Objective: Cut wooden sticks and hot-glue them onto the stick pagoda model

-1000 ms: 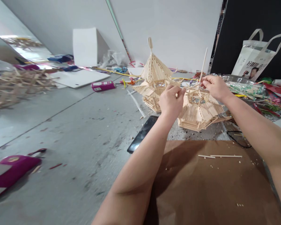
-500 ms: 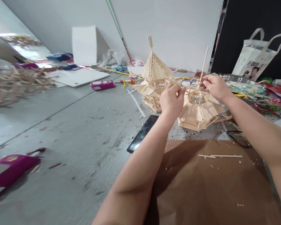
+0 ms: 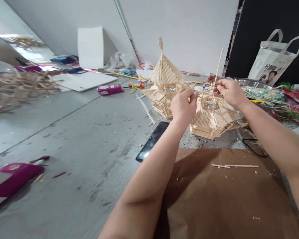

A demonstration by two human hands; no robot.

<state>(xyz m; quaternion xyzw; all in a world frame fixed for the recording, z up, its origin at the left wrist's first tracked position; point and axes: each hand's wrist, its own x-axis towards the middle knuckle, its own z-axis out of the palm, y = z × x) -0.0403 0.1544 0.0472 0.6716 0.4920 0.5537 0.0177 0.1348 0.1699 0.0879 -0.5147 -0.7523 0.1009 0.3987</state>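
My right hand (image 3: 228, 91) is closed on a thin wooden stick (image 3: 218, 68) that rises nearly upright above the top of a many-sided stick model (image 3: 211, 121). At the model's left upper edge, my left hand (image 3: 183, 105) has its fingers pinched together; whatever lies between them is hidden from me. The model has a slatted, sloping roof and an open frame of sticks on top. Just behind my left hand stands a second stick model (image 3: 164, 71), with a pointed roof and a small bundle of sticks at its tip.
A black phone (image 3: 151, 141) lies left of the brown sheet (image 3: 226, 199), which carries two loose sticks (image 3: 241, 165). Purple devices (image 3: 17, 176) rest on the grey table. At the right are a metal bowl (image 3: 256, 83) of packaged sticks and a white bag (image 3: 269, 64).
Both hands keep almost the same position and grip. The whole view has shifted very slightly; the stick still stands nearly upright in my right hand.
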